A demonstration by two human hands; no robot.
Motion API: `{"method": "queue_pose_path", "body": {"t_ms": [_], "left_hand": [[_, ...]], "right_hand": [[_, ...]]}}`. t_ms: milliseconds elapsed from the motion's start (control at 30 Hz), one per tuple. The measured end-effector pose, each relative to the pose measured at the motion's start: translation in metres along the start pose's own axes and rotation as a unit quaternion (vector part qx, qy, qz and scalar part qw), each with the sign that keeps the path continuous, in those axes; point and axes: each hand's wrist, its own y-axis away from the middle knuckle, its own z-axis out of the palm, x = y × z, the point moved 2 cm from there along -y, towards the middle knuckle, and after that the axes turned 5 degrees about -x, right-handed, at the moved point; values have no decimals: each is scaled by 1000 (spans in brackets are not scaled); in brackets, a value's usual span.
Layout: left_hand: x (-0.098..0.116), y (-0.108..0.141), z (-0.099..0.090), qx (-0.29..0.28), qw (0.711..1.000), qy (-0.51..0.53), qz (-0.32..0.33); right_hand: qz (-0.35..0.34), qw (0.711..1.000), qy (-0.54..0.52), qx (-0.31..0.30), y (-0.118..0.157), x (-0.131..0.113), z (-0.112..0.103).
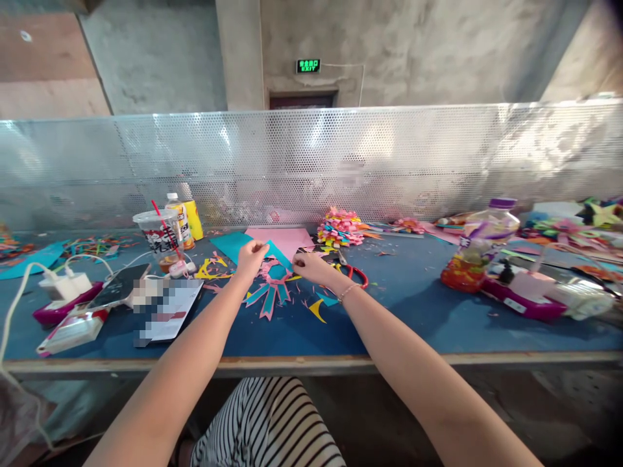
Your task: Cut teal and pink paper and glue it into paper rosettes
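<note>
A: How is the blue table (403, 311) laid out?
B: Its near edge is seen running across the whole view. The widest open stretch is left between the right arm (418, 363) and the large bottle (489, 240); a smaller one is left in front of the paper rosette.
A: And behind the hands?
B: A pink sheet (287, 241) is laid flat there, its lower part covered.
A: Which way is the paper rosette (275, 283) turned?
B: Its ring is set away from the near edge; its blue-and-pink tails are fanned toward it.
A: What is done by the left hand (252, 255) and right hand (311, 267)?
B: One end of a blue strip (280, 255) is pinched narrowly by each, just above the ring. The strip's long axis is slanted, lower at the right.
A: What is hidden?
B: The strip's ends are covered by fingers. Whether the ring is touched cannot be told.
</note>
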Motion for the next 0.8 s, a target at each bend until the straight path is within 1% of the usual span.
{"method": "queue_pose_path", "body": {"t_ms": [67,133,267,433,500,633,733,800], "left_hand": [[0,-1,-1,-7,1000,-15,11],[-2,-1,0,-22,1000,-17,6],[-8,0,6,-82,996,-24,-21],[-11,2,13,-152,988,-40,-12],[-10,3,15,-180,982,-54,14],[-2,8,19,-240,963,-75,97],[4,13,21,-284,948,-77,125],[5,14,21,-289,945,-86,129]], "right_hand": [[3,1000,9,6,0,0,-1],[2,1000,16,17,0,-1,-2],[0,999,19,47,0,-4,-5],[-14,997,8,79,-3,-1,-4],[-20,996,5,92,-5,2,-2],[-46,992,-19,114,-8,6,0],[-70,992,-42,95,-8,4,0],[-83,992,-53,79,-8,2,1]]}}
